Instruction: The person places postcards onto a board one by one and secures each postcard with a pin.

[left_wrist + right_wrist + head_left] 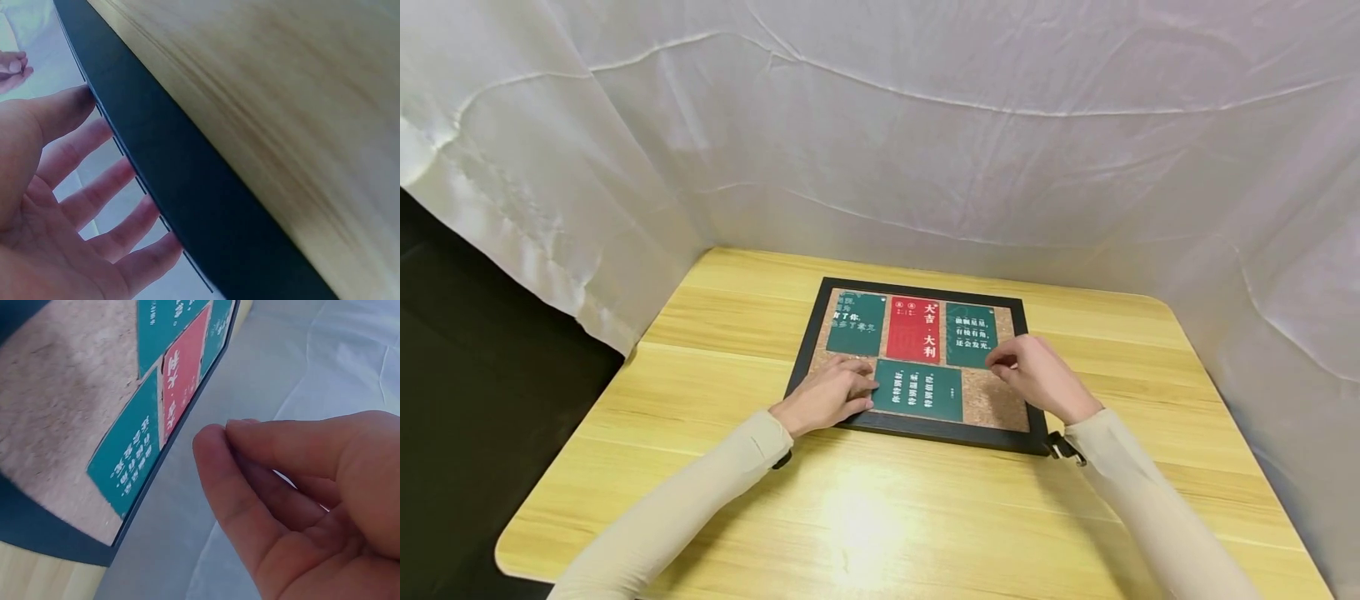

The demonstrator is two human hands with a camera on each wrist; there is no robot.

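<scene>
A black-framed cork board (992, 392) lies on the table, bearing three green cards and a red card (913, 329), all with white characters. My left hand (831, 393) rests over the board's lower left, fingertips at the left edge of the sideways green card (917, 390). In the left wrist view the left hand's fingers (94, 194) are spread and nearly straight. My right hand (1037, 375) hovers by the lower right corner of the right green card (970, 333). Its thumb and index fingertips (209, 440) meet; nothing shows between them. The left green card (856, 325) lies beyond my left hand.
Small pale dots, perhaps pins, mark the upper edges of the top cards. The light wood table (865, 508) extends around the board. White cloth (925, 167) hangs behind and on both sides. A dark area (467, 400) lies beyond the table's left edge.
</scene>
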